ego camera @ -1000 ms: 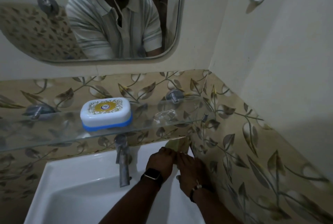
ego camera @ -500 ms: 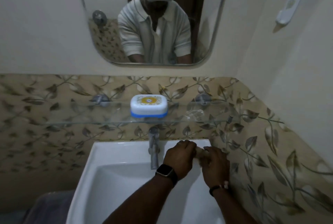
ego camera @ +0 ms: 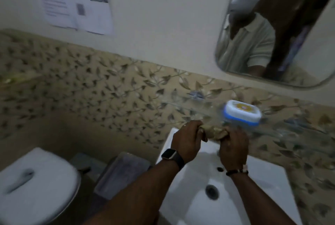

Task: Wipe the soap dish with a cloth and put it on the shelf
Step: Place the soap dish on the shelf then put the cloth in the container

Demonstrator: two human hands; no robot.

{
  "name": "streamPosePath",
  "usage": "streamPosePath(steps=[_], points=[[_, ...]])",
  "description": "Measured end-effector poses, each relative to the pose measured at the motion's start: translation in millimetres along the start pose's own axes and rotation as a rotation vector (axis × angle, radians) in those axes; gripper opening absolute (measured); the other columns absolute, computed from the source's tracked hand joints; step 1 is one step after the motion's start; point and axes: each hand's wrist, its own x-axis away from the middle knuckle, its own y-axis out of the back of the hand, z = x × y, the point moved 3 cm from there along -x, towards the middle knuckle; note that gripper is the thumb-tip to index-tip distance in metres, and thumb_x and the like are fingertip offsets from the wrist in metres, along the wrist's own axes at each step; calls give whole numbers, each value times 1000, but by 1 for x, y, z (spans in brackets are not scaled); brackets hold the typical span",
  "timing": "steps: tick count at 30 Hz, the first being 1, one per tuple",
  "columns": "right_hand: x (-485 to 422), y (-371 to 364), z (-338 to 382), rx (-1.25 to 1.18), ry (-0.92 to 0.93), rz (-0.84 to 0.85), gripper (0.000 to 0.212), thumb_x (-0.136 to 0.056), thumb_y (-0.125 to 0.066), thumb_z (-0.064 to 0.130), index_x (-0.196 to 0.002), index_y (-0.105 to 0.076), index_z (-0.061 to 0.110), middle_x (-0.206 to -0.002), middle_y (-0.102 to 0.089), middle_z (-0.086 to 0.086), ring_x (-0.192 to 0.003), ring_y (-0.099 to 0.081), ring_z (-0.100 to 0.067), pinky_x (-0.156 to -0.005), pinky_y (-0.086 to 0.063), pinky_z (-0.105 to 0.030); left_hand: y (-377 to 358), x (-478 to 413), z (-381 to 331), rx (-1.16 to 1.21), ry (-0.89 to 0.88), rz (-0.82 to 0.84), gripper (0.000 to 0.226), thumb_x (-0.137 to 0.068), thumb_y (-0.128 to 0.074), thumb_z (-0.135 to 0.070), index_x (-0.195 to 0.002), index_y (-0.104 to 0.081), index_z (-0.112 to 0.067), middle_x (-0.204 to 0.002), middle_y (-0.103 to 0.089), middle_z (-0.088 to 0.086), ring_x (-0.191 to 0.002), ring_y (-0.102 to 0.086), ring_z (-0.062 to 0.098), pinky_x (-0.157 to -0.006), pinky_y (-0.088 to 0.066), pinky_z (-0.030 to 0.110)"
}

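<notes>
A white soap dish [ego camera: 242,114] with a blue base and a yellow emblem on its lid rests on the glass shelf [ego camera: 293,128] at the right. Just below and left of it, both of my hands grip a crumpled tan cloth [ego camera: 214,132] over the white sink [ego camera: 268,179]. My left hand [ego camera: 187,142], with a dark watch on its wrist, holds the cloth's left end. My right hand [ego camera: 233,148], with a bead bracelet on its wrist, holds the right end. The view is blurred and tilted.
A white toilet lid [ego camera: 34,185] sits at the lower left, and a grey bin [ego camera: 121,174] stands between it and the sink. A mirror [ego camera: 272,30] hangs at the upper right. Papers [ego camera: 76,3] are stuck on the wall above leaf-patterned tiles.
The view has swung left and tilted, bringing the toilet and papers into sight. My hands have risen from the basin corner with the cloth bunched between them. The soap dish stays on the shelf.
</notes>
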Motion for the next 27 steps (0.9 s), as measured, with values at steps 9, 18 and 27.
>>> streamPosePath(steps=[9, 18, 27], points=[[11, -127, 182, -263, 258, 451, 24, -90, -45, 21, -101, -65, 15, -94, -62, -5, -88, -54, -27, -73, -38, -31, 171, 70, 124, -62, 348, -200, 32, -101, -45, -32, -107, -64, -8, -94, -72, 13, -78, -65, 34, -62, -49, 39], [65, -205, 266, -246, 383, 874, 22, -86, -65, -2, -106, -70, 7, -103, -64, -15, -95, -60, -38, -75, -50, -43, 223, 157, 209, -24, 718, -178, 19, -104, -51, -20, -95, -55, -5, -77, -57, 6, -68, -51, 25, -60, -37, 38], [81, -277, 267, -183, 435, 1137, 13, -90, -63, 7, -103, -66, 8, -100, -64, -14, -92, -58, -36, -69, -42, -37, 178, 197, 265, 529, 1214, -286, 22, -104, -49, -5, -85, -56, -12, -81, -62, 13, -77, -62, 27, -75, -57, 46]])
